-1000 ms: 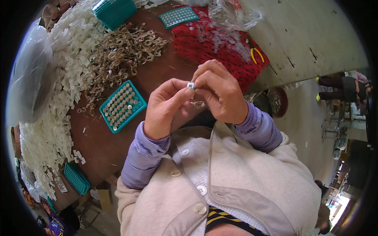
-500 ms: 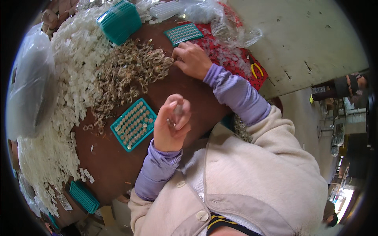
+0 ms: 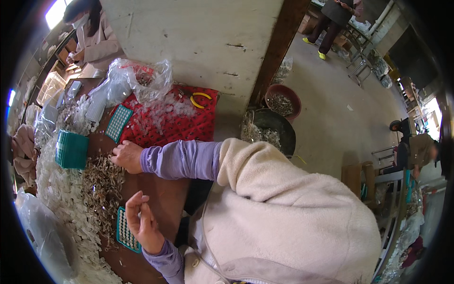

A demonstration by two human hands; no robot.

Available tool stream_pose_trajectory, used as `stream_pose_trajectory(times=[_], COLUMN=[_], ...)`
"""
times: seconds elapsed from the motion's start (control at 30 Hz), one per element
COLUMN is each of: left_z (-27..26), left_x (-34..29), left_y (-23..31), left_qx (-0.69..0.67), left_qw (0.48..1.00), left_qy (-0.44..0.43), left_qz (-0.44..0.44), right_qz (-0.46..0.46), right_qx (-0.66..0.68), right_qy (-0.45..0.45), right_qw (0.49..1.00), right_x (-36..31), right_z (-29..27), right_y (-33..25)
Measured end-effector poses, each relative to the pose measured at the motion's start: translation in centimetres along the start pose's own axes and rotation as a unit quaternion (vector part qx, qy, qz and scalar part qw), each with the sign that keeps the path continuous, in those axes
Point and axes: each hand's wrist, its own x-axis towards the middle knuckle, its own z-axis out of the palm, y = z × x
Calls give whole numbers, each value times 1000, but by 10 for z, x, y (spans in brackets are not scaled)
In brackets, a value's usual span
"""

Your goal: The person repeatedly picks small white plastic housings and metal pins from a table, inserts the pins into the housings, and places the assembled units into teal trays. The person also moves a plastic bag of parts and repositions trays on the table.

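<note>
My left hand (image 3: 145,228) is raised beside a teal tray (image 3: 124,232) filled with rows of small round pale pieces, covering part of it. Its fingers are curled inward, and whatever lies in them is hidden. Farther off, my right hand (image 3: 126,157) rests at the edge of a heap of small brownish metal pieces (image 3: 101,187). Its fingertips are bent down together at the heap, and what they pinch is too small to make out. Just beyond it lies a second teal tray (image 3: 119,124) with rows of pale pieces.
Clear plastic pieces (image 3: 56,194) pile up along the left, near a stack of teal trays (image 3: 71,150). A red cloth (image 3: 205,124) bears yellow-handled pliers (image 3: 201,100) and translucent bits. Bowls (image 3: 283,100) stand right of the table. Other people (image 3: 331,19) are in the background.
The view has swung to the right, showing more floor and the bowls. My right hand stays by the metal heap; my left hand stays raised near the filled tray.
</note>
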Motion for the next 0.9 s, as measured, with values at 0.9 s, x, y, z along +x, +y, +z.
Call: stream_pose_trajectory(times=[0.9], left_z=[-8], left_x=[0], left_y=[14], left_qx=[299], left_qw=[939], left_qy=[102], left_qz=[138], right_qz=[109], right_qx=[592], right_qy=[83], right_qw=[794], right_x=[-72], right_z=[-94], right_y=[-44])
